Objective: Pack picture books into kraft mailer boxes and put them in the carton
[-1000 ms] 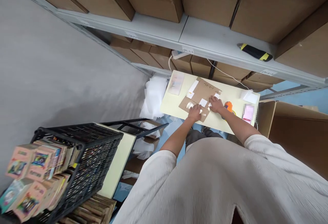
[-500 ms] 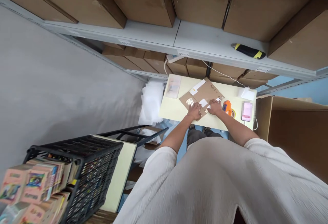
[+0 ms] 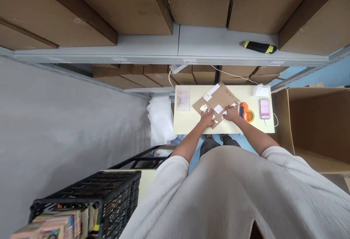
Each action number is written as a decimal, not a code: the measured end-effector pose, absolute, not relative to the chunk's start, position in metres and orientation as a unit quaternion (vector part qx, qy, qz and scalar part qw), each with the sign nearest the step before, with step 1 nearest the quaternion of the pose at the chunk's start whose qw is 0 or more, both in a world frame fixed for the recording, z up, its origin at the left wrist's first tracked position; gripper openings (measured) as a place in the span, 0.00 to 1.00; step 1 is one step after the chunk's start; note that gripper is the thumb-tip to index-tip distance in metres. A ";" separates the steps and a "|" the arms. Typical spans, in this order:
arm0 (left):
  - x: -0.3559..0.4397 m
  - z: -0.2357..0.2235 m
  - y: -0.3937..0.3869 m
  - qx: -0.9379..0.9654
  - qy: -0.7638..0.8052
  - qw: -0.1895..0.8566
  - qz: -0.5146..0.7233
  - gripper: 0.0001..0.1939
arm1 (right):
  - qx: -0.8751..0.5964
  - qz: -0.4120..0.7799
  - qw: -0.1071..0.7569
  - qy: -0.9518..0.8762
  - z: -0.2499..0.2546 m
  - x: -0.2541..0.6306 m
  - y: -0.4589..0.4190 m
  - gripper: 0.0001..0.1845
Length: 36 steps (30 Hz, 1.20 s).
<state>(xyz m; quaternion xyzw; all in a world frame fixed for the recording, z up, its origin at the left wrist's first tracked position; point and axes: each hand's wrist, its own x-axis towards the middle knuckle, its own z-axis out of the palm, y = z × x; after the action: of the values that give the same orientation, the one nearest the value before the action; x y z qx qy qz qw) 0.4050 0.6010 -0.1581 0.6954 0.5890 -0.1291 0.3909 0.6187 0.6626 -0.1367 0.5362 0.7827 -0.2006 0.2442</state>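
Observation:
A flat brown cardboard package (image 3: 222, 96) lies turned at an angle on the pale yellow table, with white labels, shiny tape and handwriting on it. My left hand (image 3: 207, 118) rests on its near left part, fingers spread over the tape. My right hand (image 3: 232, 113) presses on its near right edge with bent fingers, partly covering a white strip. One white label (image 3: 218, 109) shows between my hands. Right beside my right hand is an orange tape dispenser (image 3: 245, 112) with a yellow tape roll (image 3: 252, 116).
The table (image 3: 186, 122) also holds a plastic-wrapped item (image 3: 183, 98), a phone (image 3: 264, 108) on a cable and white slips (image 3: 261, 91). Shelves of boxes (image 3: 202, 6) overhang it, with a utility knife (image 3: 259, 47). White sheets (image 3: 161, 120), a book crate (image 3: 120, 195) and a big carton (image 3: 319, 122) stand around.
My view has turned and levelled, so the table and shelf appear straighter. Both hands stay on the package; the right fingers look slightly more bent.

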 end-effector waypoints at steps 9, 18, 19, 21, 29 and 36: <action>0.386 -0.156 0.598 0.717 0.576 0.367 -0.140 0.47 | 0.581 -0.213 0.225 0.752 -0.139 0.607 0.637 0.33; 0.382 -0.163 0.610 0.748 0.537 0.358 -0.154 0.51 | 0.622 -0.222 0.224 0.717 -0.143 0.611 0.613 0.39; 0.384 -0.164 0.613 0.749 0.536 0.358 -0.154 0.51 | 0.625 -0.222 0.223 0.715 -0.142 0.613 0.612 0.39; 0.388 -0.164 0.616 0.747 0.539 0.357 -0.154 0.51 | 0.627 -0.226 0.217 0.713 -0.142 0.618 0.610 0.40; 0.383 -0.165 0.622 0.714 0.580 0.364 -0.147 0.49 | 0.629 -0.263 0.179 0.710 -0.138 0.608 0.613 0.39; 0.375 -0.168 0.628 0.699 0.603 0.362 -0.126 0.50 | 0.595 -0.257 0.185 0.739 -0.134 0.590 0.603 0.35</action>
<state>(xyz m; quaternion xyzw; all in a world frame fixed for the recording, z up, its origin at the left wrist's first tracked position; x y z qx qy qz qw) 0.3747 0.6277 -0.1680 0.6992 0.6034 -0.1265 0.3620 0.5903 0.6034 -0.1342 0.5949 0.7387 -0.2572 0.1852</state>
